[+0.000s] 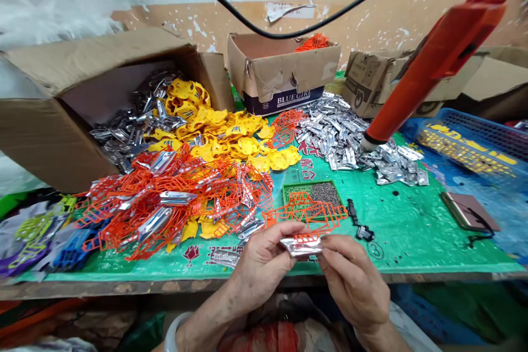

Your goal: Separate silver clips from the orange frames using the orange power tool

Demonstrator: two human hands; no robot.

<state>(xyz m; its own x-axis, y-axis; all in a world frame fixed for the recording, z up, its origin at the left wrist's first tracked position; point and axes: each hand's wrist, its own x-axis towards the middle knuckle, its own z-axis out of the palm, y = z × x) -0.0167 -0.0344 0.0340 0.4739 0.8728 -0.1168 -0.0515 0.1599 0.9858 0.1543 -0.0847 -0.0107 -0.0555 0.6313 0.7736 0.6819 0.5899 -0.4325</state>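
Observation:
Near the table's front edge, a shiny silver plastic part (303, 246) lies between my two hands. My left hand (268, 256) pinches its left end between thumb and fingers. The fingers of my right hand (350, 275) close on its right end. An orange lattice-like plastic frame (313, 212) extends up from behind the silver part; whether the two are joined I cannot tell. Just beyond is a green tray (295, 195) of small dark metal pieces, partly covered by the frame. Two small black parts (363, 232) lie to its right.
Orange frames (165, 192), yellow shells (243, 140) and silver parts (330, 126) are heaped across the table. Cardboard boxes (280, 69) stand along the back. An orange electric screwdriver (433, 71) hangs at right, beside a blue basket (474, 137) and a notebook (470, 210).

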